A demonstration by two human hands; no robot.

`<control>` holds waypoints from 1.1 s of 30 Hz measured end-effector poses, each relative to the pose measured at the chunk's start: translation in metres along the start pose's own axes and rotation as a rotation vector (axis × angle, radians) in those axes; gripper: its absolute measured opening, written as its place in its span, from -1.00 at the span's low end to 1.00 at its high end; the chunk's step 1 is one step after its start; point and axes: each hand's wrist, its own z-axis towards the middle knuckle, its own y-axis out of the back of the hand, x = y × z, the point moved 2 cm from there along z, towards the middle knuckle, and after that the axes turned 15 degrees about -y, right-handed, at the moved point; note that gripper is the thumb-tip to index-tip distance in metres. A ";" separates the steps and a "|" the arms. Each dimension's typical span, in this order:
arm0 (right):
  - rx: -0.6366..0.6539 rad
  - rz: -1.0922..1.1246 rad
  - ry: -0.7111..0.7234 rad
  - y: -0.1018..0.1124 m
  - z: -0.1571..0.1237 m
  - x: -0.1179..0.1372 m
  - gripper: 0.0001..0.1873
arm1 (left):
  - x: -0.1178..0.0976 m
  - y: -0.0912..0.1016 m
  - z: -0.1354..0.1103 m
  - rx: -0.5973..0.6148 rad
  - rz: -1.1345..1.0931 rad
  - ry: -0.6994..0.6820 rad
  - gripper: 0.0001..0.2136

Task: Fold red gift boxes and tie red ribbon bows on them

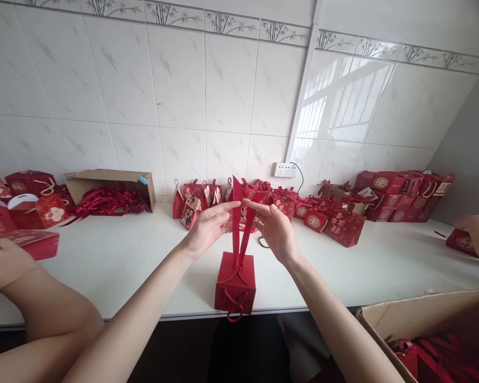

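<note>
Both hands are up over the little red box (235,284), which sits right below them at the near edge of the table (123,260). Left hand (209,227) and right hand (274,230) each pinch an end of the red ribbon (236,234) with their fingertips, other fingers loose. Looks like the box is folded shut and the ribbon's on, but no bow yet. Finished boxes (335,223) sit beyond the hands.

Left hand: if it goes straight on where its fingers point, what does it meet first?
The left hand meets the ribbon that it seems to pinch, then probably the right hand close behind.
</note>
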 end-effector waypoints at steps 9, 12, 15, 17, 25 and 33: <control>-0.063 -0.034 -0.317 0.056 -0.028 0.018 -0.42 | -0.014 0.064 -0.028 -0.298 0.718 0.116 -0.73; -0.148 -0.182 -0.455 0.074 -0.038 0.002 -0.38 | -0.007 0.075 -0.051 -0.336 1.127 0.118 -0.87; -0.152 -0.513 -0.609 0.067 -0.042 -0.034 -0.38 | 0.019 0.058 -0.068 -0.013 1.149 0.264 -0.84; -0.084 -0.704 -0.662 0.058 -0.044 -0.057 -0.39 | 0.037 0.044 -0.077 0.194 1.023 0.388 -0.75; 0.062 -0.586 -0.811 0.051 -0.059 -0.087 -0.40 | 0.053 0.039 -0.091 0.200 0.548 0.491 -0.64; 0.171 -0.389 -0.772 0.055 -0.058 -0.085 -0.47 | 0.050 0.047 -0.093 0.252 0.284 0.639 -0.55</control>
